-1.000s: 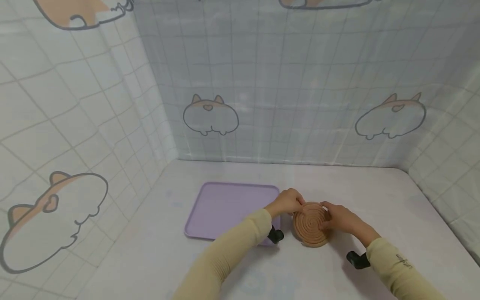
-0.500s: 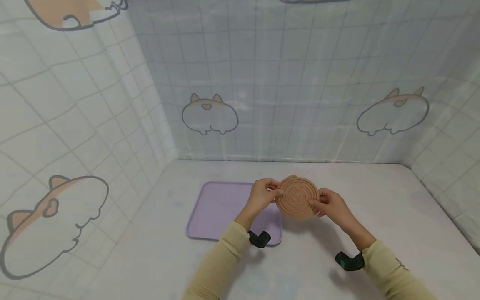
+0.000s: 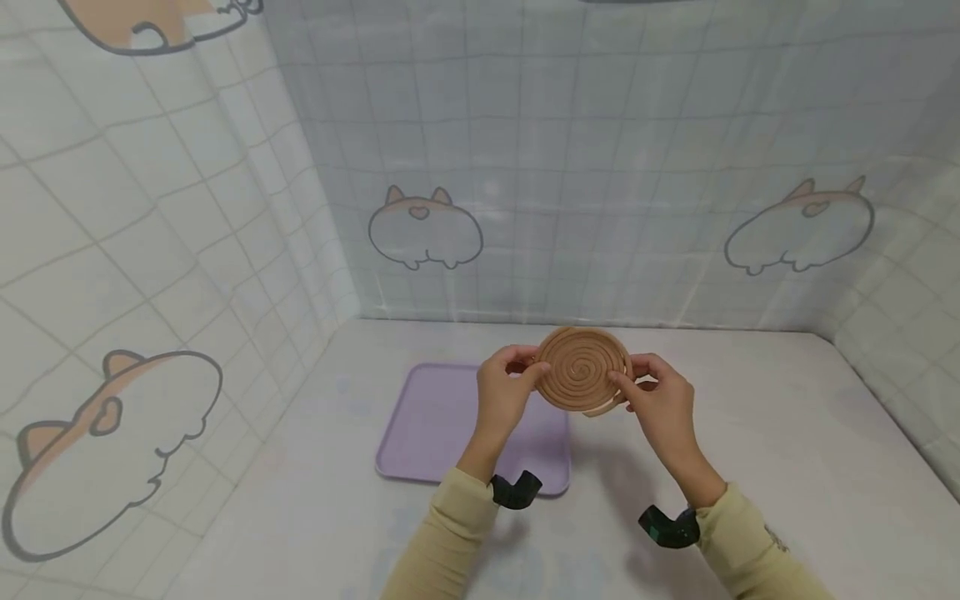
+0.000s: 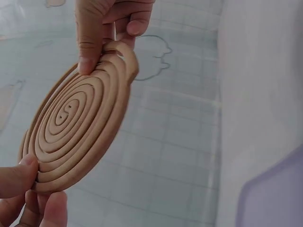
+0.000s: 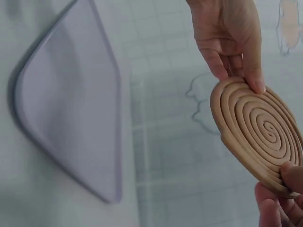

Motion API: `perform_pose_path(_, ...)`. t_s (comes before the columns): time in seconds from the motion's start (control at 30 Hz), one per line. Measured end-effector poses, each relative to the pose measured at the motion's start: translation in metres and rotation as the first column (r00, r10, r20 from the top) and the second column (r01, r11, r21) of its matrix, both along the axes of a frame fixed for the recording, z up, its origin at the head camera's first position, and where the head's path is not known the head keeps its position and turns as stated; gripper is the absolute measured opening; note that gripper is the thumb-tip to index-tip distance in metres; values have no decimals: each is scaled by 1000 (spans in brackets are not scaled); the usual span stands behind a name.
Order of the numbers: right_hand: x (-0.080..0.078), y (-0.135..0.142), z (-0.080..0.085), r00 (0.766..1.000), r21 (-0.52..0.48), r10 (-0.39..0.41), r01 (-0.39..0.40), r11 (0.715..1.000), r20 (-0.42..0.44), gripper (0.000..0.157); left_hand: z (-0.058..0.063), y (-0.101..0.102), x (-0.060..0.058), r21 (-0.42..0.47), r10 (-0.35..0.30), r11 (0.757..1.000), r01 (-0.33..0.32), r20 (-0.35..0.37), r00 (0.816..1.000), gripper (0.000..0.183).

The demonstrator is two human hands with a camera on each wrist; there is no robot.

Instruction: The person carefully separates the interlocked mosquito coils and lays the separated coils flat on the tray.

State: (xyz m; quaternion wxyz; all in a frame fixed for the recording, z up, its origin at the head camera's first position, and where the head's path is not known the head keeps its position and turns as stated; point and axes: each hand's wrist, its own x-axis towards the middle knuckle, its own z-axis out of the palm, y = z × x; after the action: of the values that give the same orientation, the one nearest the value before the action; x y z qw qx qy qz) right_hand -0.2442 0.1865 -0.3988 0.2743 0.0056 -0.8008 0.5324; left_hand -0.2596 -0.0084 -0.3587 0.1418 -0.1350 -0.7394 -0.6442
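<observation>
A brown mosquito coil [image 3: 581,372], wound in a flat spiral, is held up above the table between both hands. My left hand [image 3: 501,402] pinches its left edge, thumb on the near face and fingers behind. At the opposite edge my right hand [image 3: 664,410] pinches it the same way. In the left wrist view the coil [image 4: 75,118] is tilted, and a piece of its outer turn stands slightly apart near the right thumb. The right wrist view shows the coil's face [image 5: 258,118] with both thumbs pressed on it.
A purple tray [image 3: 435,421] lies on the white table [image 3: 750,433], behind and left of my left forearm. Grid-patterned sheets with cartoon dog drawings [image 3: 426,233] wall in the back and sides. Black devices [image 3: 516,490] are strapped at both wrists.
Both hands have lifted the mosquito coil from the table, right of the tray, and brought it up and leftward. Its face has tilted toward the head camera.
</observation>
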Motion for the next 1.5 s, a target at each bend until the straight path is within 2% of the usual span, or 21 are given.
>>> perform_pose_path(0.23,10,-13,18,987,-27,-31,27,999,-158,24,14,-6,10,60,60,997,-52,-135,989,14)
perform_pose_path(0.47,16,-22,30,937,42,-28,45,998,-349,33,25,-11,18,102,81,992,-68,-134,988,14)
perform_pose_path(0.63,19,-28,34,918,52,-36,62,997,-395,30,31,-10,23,115,96,990,-80,-144,985,14)
perform_pose_path(0.83,22,-32,42,928,79,-6,38,996,-373,26,34,-11,22,138,112,986,-91,-157,981,13)
perform_pose_path(0.93,22,-32,47,950,80,31,-6,997,-311,29,36,-13,22,140,106,987,-84,-154,982,13)
perform_pose_path(1.07,23,-34,53,979,123,57,-33,992,-198,24,38,-14,21,105,84,992,-68,-158,984,13)
perform_pose_path(1.2,22,-38,58,985,204,36,-1,979,-169,17,40,-13,20,71,69,996,-57,-182,981,12)
perform_pose_path(1.27,21,-41,59,984,212,27,12,977,-177,15,42,-13,18,77,36,997,-21,-186,982,14)
perform_pose_path(1.33,21,-44,59,982,200,23,15,980,-189,13,42,-14,16,93,-32,994,48,-166,986,22)
perform_pose_path(1.43,22,-46,58,980,174,22,13,985,-198,11,39,-15,12,136,-176,972,191,-110,978,38)
perform_pose_path(1.5,22,-47,58,979,167,21,14,986,-202,10,37,-17,11,150,-242,957,250,-73,968,44)
